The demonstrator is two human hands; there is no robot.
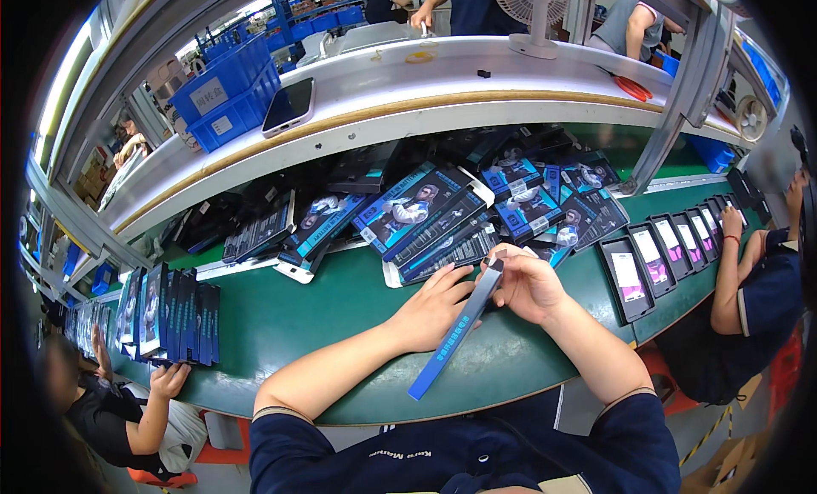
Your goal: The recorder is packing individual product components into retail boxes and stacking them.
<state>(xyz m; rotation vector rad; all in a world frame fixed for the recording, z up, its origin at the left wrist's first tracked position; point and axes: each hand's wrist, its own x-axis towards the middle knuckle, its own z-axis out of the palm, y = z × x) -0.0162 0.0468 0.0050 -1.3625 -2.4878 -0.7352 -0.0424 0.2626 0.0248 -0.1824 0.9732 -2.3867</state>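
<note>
Standing on its narrow edge, a slim dark blue box slants between my hands, its printed spine facing up. My left hand holds it along the left side, with part of the fingers hidden behind it. At the upper end, my right hand pinches the box near a small dark end flap. Just beyond my hands lies a heap of similar printed boxes, some with white end flaps raised.
A row of upright boxes stands left, beside a co-worker's hand. Open black trays line the green table at right, near another co-worker's arm. The shelf above holds a phone, blue bins, a fan and red-handled pliers.
</note>
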